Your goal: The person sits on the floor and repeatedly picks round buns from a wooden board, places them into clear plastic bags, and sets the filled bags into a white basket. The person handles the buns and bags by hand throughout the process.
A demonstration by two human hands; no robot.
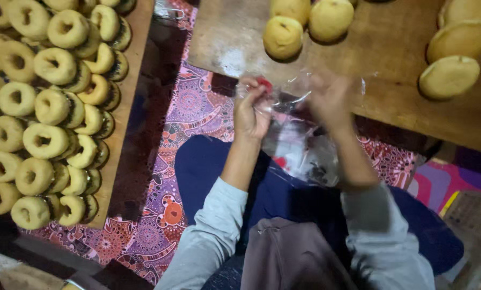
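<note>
Item: clear plastic bag (pixel 296 142), thin and crinkled, with small red marks; held up between both hands above the person's lap, its mouth at the top between the two hands and its body hanging below them over the dark blue trousers (pixel 219 166).

Left hand (pixel 251 110): fingers (pixel 255 88) closed in a pinch on the bag's upper left edge, just beside a red patch of the plastic; grey sleeve (pixel 211 236) reaching to mid-forearm.

Right hand (pixel 330 99): blurred; fingers curled on the bag's upper right edge, the grip appearing closed on the plastic, though the single fingers cannot be told apart.

Surroundings: wooden desk (pixel 390 102) directly beyond the hands, its near edge just behind the bag; round golden buns (pixel 283 36) on it, some near the far side of the hands, others (pixel 448 76) well apart at the right; long wooden board (pixel 126 107) at the left, well apart from the hands, carrying rows of pale ring-shaped pastries (pixel 46 140), overlapped and leaning on one another; patterned purple and pink cloth (pixel 197 107) on the floor between board and desk.
</note>
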